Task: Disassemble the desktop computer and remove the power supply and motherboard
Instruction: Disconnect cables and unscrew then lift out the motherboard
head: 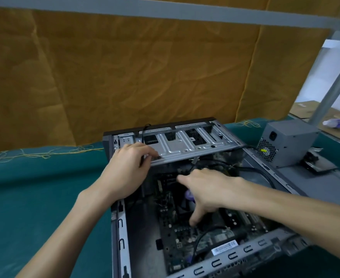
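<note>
Nearby, power supply (287, 144) beside plastic bottle (337, 123).

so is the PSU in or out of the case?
Out. The power supply stands on a grey panel right of the open case, while the motherboard remains inside.

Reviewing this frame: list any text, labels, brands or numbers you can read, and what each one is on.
No text is legible in this frame.
Barcode sticker on the motherboard: bars and a line of print, too small and blurred to read.
Power supply: no readable marking shows.
Plastic bottle label: purple, blurred, unreadable.
</note>
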Motion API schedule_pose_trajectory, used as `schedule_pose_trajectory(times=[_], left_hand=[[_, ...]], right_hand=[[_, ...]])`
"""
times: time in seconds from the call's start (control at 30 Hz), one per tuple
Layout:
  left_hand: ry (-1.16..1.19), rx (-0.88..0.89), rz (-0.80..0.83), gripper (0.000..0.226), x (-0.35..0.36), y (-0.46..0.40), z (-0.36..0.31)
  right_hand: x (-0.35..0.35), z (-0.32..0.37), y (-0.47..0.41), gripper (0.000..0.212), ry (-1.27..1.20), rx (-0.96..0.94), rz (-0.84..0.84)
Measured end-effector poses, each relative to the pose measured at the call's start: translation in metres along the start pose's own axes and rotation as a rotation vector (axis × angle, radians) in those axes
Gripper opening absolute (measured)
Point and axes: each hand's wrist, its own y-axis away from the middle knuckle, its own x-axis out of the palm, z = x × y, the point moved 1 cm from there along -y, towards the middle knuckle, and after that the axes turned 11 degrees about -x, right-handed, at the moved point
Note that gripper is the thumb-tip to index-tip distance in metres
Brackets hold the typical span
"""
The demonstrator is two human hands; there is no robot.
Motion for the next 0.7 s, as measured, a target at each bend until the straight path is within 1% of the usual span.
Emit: schedule_pose_trajectory(times=[0.13, 0.23, 0.27, 0.33, 0.37, 0.4, 0.47, 0.5, 0.57, 0.7], left_hand=[[0.010, -0.014, 0.001, 0.028, -0.002, 0.002, -0.001], [0.012, -0.020, 0.003, 0.027, -0.002, 0.003, -0.002], [0.017, -0.018, -0.001, 0.027, -0.002, 0.004, -0.002], [0.027, -0.019, -0.027, 0.025, -0.002, 0.004, -0.003], [0.038, -0.023, -0.048, 0.024, -0.002, 0.004, -0.003], [0.053, -0.030, -0.072, 0.024, -0.002, 0.004, -0.003], [0.078, -0.043, -0.113, 0.023, -0.004, 0.002, -0.003], [0.084, -0.048, -0.119, 0.022, -0.006, 0.001, -0.003], [0.072, -0.052, -0.113, 0.023, -0.008, -0.002, -0.002], [0.070, -0.049, -0.084, 0.023, -0.008, -0.005, 0.001]], right_hand=[[0.009, -0.017, 0.011, 0.100, 0.085, -0.050, 0.034], [0.016, -0.020, 0.014, 0.100, 0.158, -0.120, 0.050], [0.014, -0.023, 0.015, 0.101, 0.139, -0.122, 0.079], [0.005, -0.027, 0.016, 0.101, 0.022, -0.107, 0.150], [0.000, -0.028, 0.012, 0.097, -0.034, -0.104, 0.129], [-0.003, -0.025, 0.006, 0.087, -0.064, -0.106, 0.050], [-0.001, -0.013, -0.013, 0.063, -0.039, -0.121, -0.182], [0.003, -0.006, -0.025, 0.055, -0.029, -0.125, -0.257], [0.012, 0.003, -0.049, 0.047, -0.063, -0.113, -0.286], [0.024, 0.000, -0.089, 0.034, -0.212, -0.090, -0.212]])
